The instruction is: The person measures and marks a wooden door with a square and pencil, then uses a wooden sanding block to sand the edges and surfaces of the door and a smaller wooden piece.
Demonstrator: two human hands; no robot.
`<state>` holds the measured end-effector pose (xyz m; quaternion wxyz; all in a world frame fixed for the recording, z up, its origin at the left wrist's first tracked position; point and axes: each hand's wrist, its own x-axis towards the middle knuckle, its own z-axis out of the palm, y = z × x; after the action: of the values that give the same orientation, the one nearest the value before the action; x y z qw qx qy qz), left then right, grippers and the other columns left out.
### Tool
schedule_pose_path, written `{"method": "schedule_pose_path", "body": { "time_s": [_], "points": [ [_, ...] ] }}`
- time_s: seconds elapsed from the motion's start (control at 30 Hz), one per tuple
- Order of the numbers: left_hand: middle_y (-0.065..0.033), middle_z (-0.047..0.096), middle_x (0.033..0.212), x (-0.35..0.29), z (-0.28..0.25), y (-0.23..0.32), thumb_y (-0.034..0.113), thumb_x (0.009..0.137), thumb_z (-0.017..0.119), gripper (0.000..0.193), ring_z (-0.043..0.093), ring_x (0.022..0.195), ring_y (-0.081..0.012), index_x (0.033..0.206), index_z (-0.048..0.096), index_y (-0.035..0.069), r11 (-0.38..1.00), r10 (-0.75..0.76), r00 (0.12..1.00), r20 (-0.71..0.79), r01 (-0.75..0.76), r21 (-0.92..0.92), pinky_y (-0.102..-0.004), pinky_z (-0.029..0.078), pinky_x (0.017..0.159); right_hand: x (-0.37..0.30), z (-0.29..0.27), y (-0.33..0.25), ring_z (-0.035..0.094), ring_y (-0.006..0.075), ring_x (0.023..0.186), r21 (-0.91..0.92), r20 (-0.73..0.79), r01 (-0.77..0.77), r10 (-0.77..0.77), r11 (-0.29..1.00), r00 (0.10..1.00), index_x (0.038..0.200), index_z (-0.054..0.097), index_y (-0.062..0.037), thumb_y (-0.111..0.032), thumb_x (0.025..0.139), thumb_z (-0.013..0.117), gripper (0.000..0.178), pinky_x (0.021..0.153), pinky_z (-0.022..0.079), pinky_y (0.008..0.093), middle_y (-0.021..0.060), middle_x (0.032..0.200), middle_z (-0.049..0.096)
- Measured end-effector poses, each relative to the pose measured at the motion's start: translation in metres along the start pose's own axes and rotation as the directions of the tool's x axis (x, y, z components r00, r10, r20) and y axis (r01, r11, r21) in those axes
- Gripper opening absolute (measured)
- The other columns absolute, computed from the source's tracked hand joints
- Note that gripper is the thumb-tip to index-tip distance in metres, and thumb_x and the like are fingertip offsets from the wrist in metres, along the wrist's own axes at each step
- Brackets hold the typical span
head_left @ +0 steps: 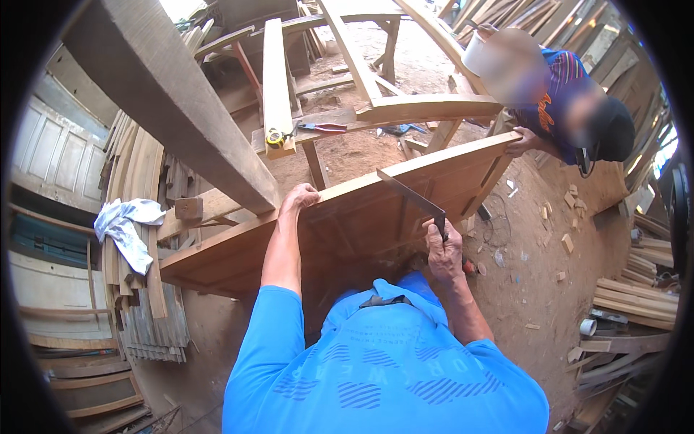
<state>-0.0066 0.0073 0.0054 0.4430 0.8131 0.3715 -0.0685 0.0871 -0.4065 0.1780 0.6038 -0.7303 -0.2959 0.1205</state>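
Note:
A brown wooden panel door (347, 224) stands on its long edge, slanting across in front of me, its pale upper edge facing up. My left hand (301, 196) is closed over that upper edge near the middle. In my right hand (444, 252) is a try square (412, 192), gripped by its dark stock. Its thin blade points up and left, the tip at the door's upper edge. At the far right end, a co-worker's hand (522, 142) holds the door.
A wooden post (181, 108) rises at left, close to the door. Beyond the door, a timber frame carries a yellow tape measure (275, 137) and red-handled pliers (322, 127). A white cloth (130, 230) drapes over stacked boards. Wood offcuts (567, 243) lie on the dirt floor.

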Motion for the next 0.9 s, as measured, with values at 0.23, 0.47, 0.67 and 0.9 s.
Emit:
{"method": "schedule_pose_path", "body": {
  "time_s": [0.23, 0.47, 0.67, 0.9],
  "points": [
    [-0.0057, 0.073, 0.089, 0.002, -0.003, 0.009, 0.028, 0.073, 0.079, 0.024, 0.064, 0.087, -0.0158, 0.087, 0.075, 0.009, 0.999, -0.033, 0.996, 0.081, 0.035, -0.024, -0.0341, 0.049, 0.078, 0.016, -0.002, -0.017, 0.046, 0.0044, 0.056, -0.033, -0.018, 0.045, -0.046, 0.998, 0.999, 0.102, 0.065, -0.0004, -0.020, 0.105, 0.055, 0.022, 0.051, 0.038, 0.0245, -0.0035, 0.060, 0.049],
    [-0.0023, 0.069, 0.082, 0.011, 0.002, -0.002, 0.018, 0.075, 0.077, 0.014, 0.061, 0.076, -0.0123, 0.082, 0.071, 0.008, 0.980, -0.070, 0.989, 0.130, 0.092, -0.175, -0.0306, 0.048, 0.074, 0.059, -0.034, 0.005, 0.049, 0.0036, 0.060, 0.011, -0.047, -0.017, 0.018, 1.000, 0.999, 0.104, 0.065, -0.0027, -0.023, 0.105, 0.056, 0.022, 0.054, 0.039, 0.0228, -0.0038, 0.066, 0.054],
    [-0.0018, 0.069, 0.082, 0.008, 0.005, -0.005, 0.014, 0.076, 0.073, 0.012, 0.062, 0.079, -0.0130, 0.086, 0.070, 0.007, 0.971, -0.058, 0.994, 0.097, 0.079, -0.227, -0.0304, 0.049, 0.077, 0.105, -0.028, 0.015, 0.048, 0.0031, 0.063, 0.068, 0.033, 0.032, -0.034, 0.997, 0.999, 0.102, 0.065, -0.0029, -0.021, 0.104, 0.058, 0.020, 0.056, 0.038, 0.0222, -0.0047, 0.070, 0.054],
    [-0.0009, 0.068, 0.076, -0.001, 0.015, -0.008, 0.016, 0.074, 0.069, 0.013, 0.059, 0.070, -0.0100, 0.085, 0.068, 0.007, 0.911, -0.130, 0.990, 0.048, 0.138, -0.388, -0.0273, 0.047, 0.067, 0.163, -0.019, 0.003, 0.059, 0.0136, 0.082, 0.209, 0.340, 0.050, -0.120, 0.977, 0.933, 0.119, 0.065, 0.0050, -0.016, 0.100, 0.061, 0.028, 0.074, 0.049, 0.0308, 0.0063, 0.086, 0.063]
  ]
}}
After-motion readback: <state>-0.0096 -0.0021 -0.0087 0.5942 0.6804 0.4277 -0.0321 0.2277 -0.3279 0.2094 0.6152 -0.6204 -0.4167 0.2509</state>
